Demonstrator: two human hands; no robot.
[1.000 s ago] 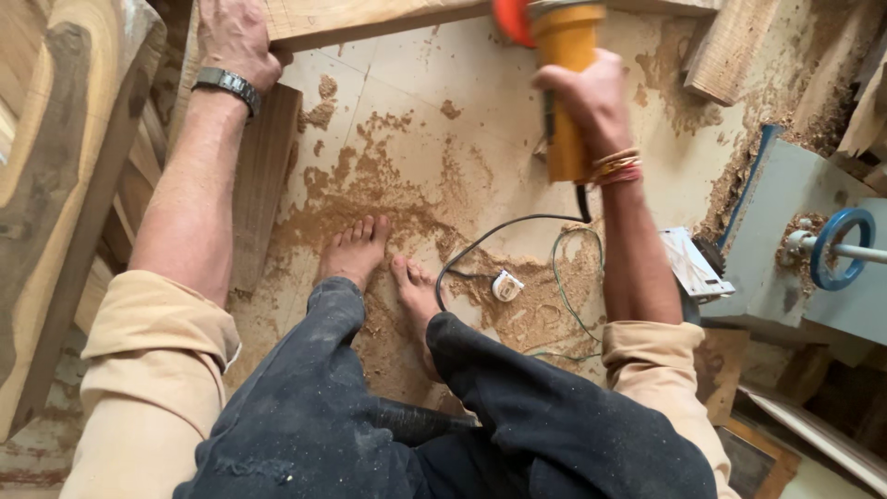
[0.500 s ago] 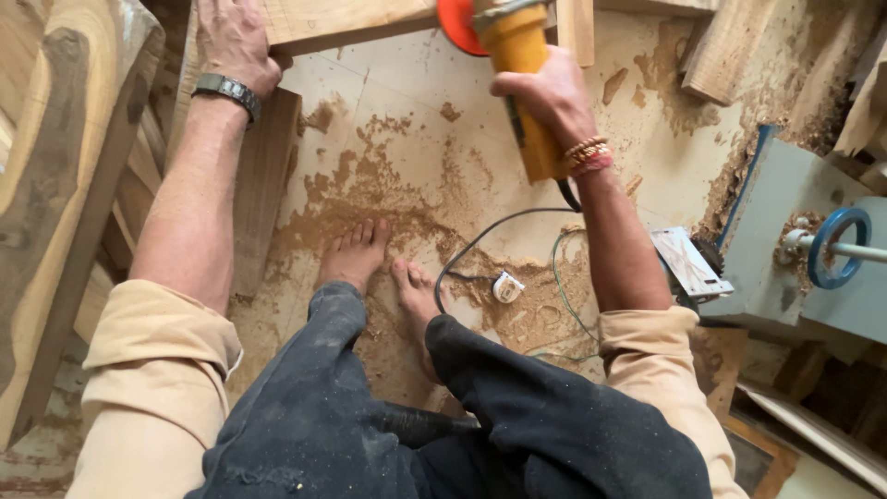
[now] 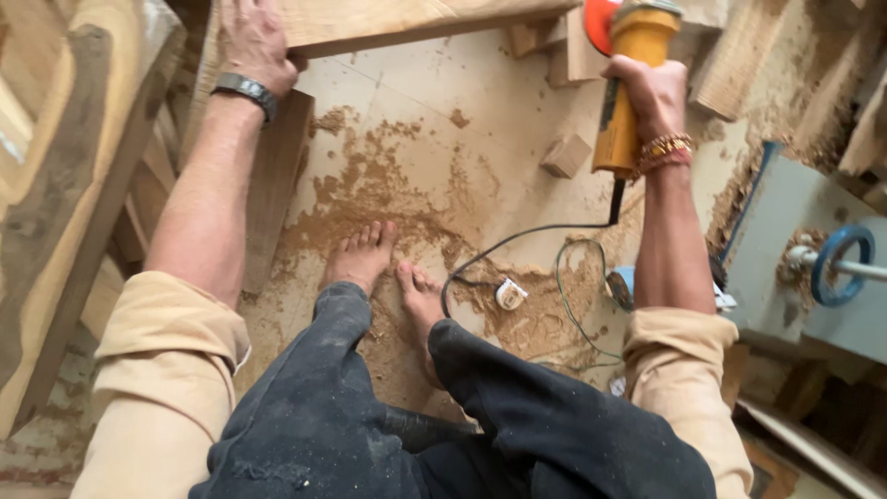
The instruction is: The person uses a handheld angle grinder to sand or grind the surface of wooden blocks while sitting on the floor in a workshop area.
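Two hands busy, head view only: left hand (image 3: 254, 42) lies curled on the near edge of the plank (image 3: 407, 20) at the top of frame, pinning it; right hand (image 3: 656, 92) is wrapped tight round the yellow grinder (image 3: 624, 88), whose orange disc (image 3: 599, 23) sits at the plank's right end, contact unclear. Looks like sanding or grinding is the step in hand; the next pass likely needs the plank kept pinned and the cord (image 3: 517, 245) kept off the disc. Sawdust (image 3: 388, 199) covers the floor around bare feet (image 3: 360, 259). A small wood block (image 3: 565, 155) lies apart, left of the grinder. No containers visible, nothing to report inside any
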